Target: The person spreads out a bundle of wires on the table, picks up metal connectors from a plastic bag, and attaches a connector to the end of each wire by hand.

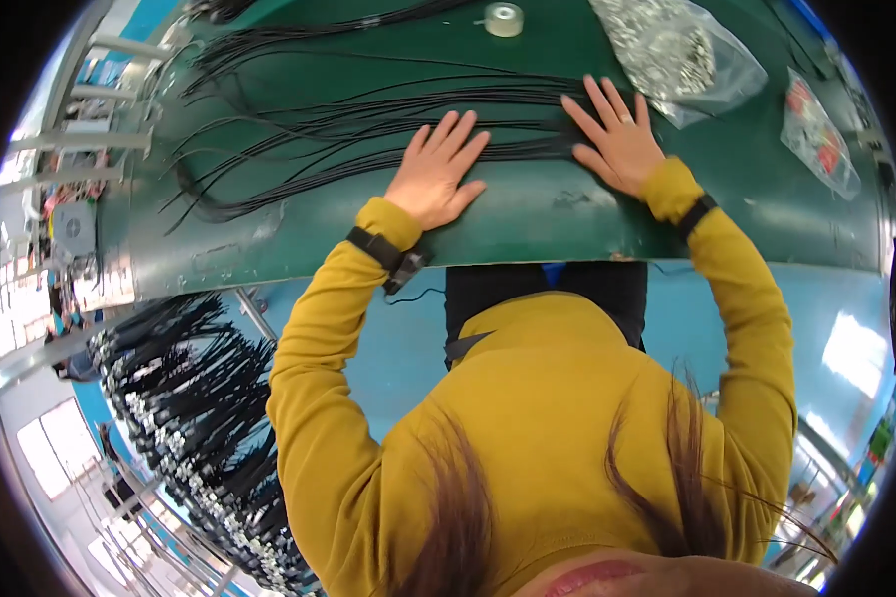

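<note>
Black cables (319,177): long, thin strands lying in loose, roughly parallel bundles across the upper middle of the frame, fanning out and curling toward the upper left, drawn closer together toward the right.
Left hand (440,174): palm down near the top centre, fingers apart and stretched over the lower strands, thumb pointing right; nothing is clasped in it. How firmly it presses, I cannot tell.
Right hand (622,149): right of the top centre, palm down, fingers and thumb spread apart at the right-hand ends of the bundles, not closed around them; whether each fingertip touches a strand cannot be told.
Wrists: a black band (699,214) on the right, a black strap with a small box (400,261) on the left, both over mustard sleeves.
Green tabletop (528,224): scuffed, beneath hands and strands.
Tape roll (505,31): pale, at the top edge.
Plastic bag (687,60): transparent, full of small silvery pieces, upper right, just beyond the right hand.
Smaller bag (816,134): red and pale contents, far upper right.
Hanging cables (209,388): a dense black row with pale ends, lower left.
</note>
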Available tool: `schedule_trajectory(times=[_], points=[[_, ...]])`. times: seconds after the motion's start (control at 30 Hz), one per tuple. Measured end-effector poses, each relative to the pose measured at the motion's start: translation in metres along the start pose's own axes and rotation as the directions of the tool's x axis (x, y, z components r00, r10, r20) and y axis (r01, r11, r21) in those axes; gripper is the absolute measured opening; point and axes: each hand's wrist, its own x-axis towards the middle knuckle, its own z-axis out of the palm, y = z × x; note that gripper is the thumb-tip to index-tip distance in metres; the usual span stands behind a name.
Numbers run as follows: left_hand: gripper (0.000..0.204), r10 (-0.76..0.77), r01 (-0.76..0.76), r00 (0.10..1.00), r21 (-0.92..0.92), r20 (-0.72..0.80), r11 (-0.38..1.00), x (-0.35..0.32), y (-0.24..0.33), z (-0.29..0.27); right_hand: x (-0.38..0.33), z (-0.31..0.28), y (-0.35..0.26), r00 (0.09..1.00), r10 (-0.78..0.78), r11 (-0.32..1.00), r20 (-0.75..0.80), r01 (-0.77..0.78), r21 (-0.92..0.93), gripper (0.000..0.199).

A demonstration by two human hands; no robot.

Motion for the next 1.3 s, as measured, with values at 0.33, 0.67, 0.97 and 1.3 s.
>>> schedule_trajectory(times=[0.33, 0.67, 0.97, 1.3], points=[[0.052, -0.031, 0.031, 0.999, 0.023, -0.017, 0.999, 0.000, 0.048, -0.010, 0.003, -0.030, 0.109, 0.772, 0.433, 0.901, -0.465, -0.366, 0.232, 0.030], [0.013, 0.162, -0.170, 0.884, 0.022, -0.438, 0.985, 0.186, 0.036, 0.040, 0.068, -0.024, 0.158, 0.842, 0.540, 0.842, 0.017, -0.540, 0.014, 0.025], [0.012, 0.254, -0.199, 0.914, 0.198, -0.316, 0.960, 0.245, 0.113, 0.082, 0.042, -0.015, 0.173, 0.857, 0.506, 0.861, -0.093, -0.496, 0.112, 0.021], [0.012, -0.167, 0.209, 0.977, 0.419, -0.136, 0.883, 0.192, 0.016, 0.007, 0.043, -0.009, 0.187, 0.817, 0.531, 0.833, -0.226, -0.552, -0.038, 0.020]])
